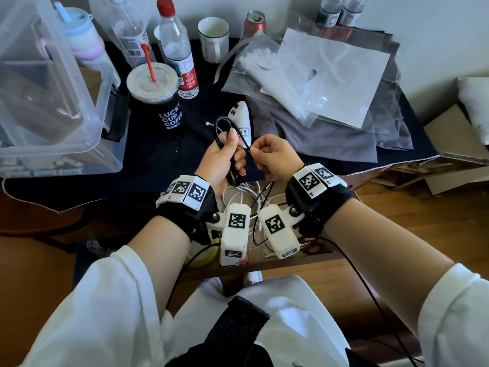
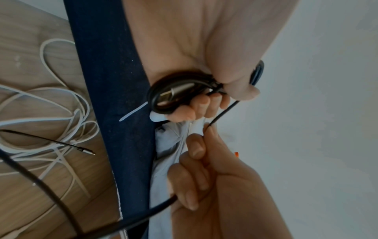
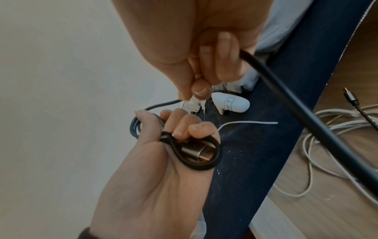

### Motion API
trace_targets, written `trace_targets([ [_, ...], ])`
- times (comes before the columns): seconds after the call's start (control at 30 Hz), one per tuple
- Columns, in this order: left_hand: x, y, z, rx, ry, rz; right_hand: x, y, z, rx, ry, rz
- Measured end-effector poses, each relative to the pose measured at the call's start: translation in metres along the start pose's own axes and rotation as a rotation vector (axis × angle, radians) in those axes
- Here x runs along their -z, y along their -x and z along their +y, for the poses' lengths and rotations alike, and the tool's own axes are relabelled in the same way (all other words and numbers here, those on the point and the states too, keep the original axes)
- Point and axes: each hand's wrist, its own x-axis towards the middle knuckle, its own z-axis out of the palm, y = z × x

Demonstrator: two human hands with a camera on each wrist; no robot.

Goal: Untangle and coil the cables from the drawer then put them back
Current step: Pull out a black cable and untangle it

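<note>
My left hand point(image 1: 227, 157) grips a black cable point(image 1: 225, 133) wound into a few loops, thumb on top; a metal plug point(image 3: 196, 152) lies inside the loops point(image 2: 163, 95). My right hand point(image 1: 270, 154) pinches the free run of the same black cable point(image 2: 223, 113) just right of the coil, and the strand trails down through its fist point(image 3: 206, 67). Below my hands the open wooden drawer point(image 1: 312, 258) holds tangled white cables point(image 1: 238, 192). The black cable's far end with its small plug point(image 2: 88, 150) lies on them.
A dark cloth covers the table point(image 1: 164, 165). On it stand a coffee cup with a red straw point(image 1: 156, 94), bottles point(image 1: 177, 49), a mug point(image 1: 213, 38), a clear plastic bin point(image 1: 47, 96), plastic bags on grey fabric point(image 1: 317, 80), a white device point(image 1: 239, 115) and a loose cable tie point(image 3: 245, 122).
</note>
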Motion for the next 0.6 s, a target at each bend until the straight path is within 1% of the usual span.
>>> trace_targets([
  [0.2, 0.0010, -0.0013, -0.0001, -0.013, 0.000, 0.013, -0.0026, 0.0004, -0.0017, 0.007, 0.037, 0.004],
  [0.37, 0.0008, -0.0037, -0.0002, -0.009, 0.007, 0.043, -0.0051, 0.0031, -0.0060, 0.025, 0.037, -0.043],
  [0.47, 0.0027, -0.0047, -0.0001, -0.050, -0.039, 0.053, -0.0056, 0.0050, -0.0061, 0.039, -0.029, -0.137],
  [0.53, 0.0031, -0.0046, 0.0009, -0.053, -0.066, 0.071, -0.0059, 0.0063, -0.0036, -0.010, -0.098, -0.219],
  [0.6, 0.0029, -0.0048, 0.0015, -0.043, -0.049, 0.089, -0.0073, 0.0070, 0.0014, -0.064, -0.115, -0.273],
])
